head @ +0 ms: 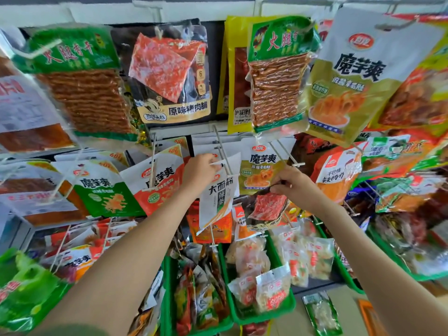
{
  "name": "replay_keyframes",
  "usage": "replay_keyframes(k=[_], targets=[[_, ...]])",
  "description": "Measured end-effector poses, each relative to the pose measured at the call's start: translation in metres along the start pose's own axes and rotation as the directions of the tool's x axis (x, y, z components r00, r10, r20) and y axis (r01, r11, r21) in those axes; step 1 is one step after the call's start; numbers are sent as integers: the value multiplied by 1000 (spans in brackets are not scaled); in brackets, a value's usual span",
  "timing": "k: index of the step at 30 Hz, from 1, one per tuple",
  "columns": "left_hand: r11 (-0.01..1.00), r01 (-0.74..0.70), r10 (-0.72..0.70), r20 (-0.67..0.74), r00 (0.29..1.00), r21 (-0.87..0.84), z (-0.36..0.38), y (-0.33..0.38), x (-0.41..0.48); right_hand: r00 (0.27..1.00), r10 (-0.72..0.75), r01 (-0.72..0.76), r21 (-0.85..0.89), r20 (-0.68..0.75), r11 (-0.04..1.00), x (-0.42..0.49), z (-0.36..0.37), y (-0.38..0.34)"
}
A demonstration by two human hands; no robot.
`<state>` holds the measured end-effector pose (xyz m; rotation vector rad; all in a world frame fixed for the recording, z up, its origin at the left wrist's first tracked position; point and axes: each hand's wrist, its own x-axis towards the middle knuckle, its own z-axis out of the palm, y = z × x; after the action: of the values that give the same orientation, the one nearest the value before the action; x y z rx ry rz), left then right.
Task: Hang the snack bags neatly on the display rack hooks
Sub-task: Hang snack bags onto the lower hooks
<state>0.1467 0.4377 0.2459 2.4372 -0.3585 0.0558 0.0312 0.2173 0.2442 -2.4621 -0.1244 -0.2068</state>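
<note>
Both arms reach up and away toward the middle tier of the display rack. The left hand [200, 172] pinches the top edge of a white snack bag [219, 197] at its hanging hole, right beside a metal hook [221, 157] whose long axis runs from the far backing out toward the viewer. The bag hangs upright, long axis vertical, with its header touching or just at the hook tip; whether the hole is threaded cannot be told. The right hand [289, 184], closed, pinches the top of a red meat-jerky bag [268, 207], which dangles below it, lower and right of the hook. The left hand is nearer the hook. Green bins [286, 309] lie below.
</note>
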Motion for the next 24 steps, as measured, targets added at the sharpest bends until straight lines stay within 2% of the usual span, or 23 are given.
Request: replay_keyframes(k=[7, 10, 14, 17, 19, 21, 24], targets=[[987, 75, -72, -30, 997, 139, 1, -4, 29, 990, -122, 127, -71, 67, 989, 9, -1, -9], [986, 10, -9, -13, 1000, 164, -6, 1, 22, 985, -163, 166, -54, 52, 985, 13, -7, -20], [983, -73, 49, 145, 988, 166, -43, 22, -4, 975, -221, 221, -47, 11, 974, 15, -23, -53], [996, -60, 79, 343, 936, -67, -92, 53, -28, 958, -286, 283, -68, -32, 957, 24, -39, -92], [989, -85, 131, 438, 889, -124, -122, 69, -43, 947, -314, 308, -80, -74, 948, 34, -48, -118], [977, -205, 213, 408, 888, -62, -140, 75, -49, 931, -343, 332, -98, -124, 938, 46, -54, -143], [966, -258, 246, 208, 947, 33, -157, 74, -49, 912, -370, 355, -108, -175, 928, 64, -58, -172]])
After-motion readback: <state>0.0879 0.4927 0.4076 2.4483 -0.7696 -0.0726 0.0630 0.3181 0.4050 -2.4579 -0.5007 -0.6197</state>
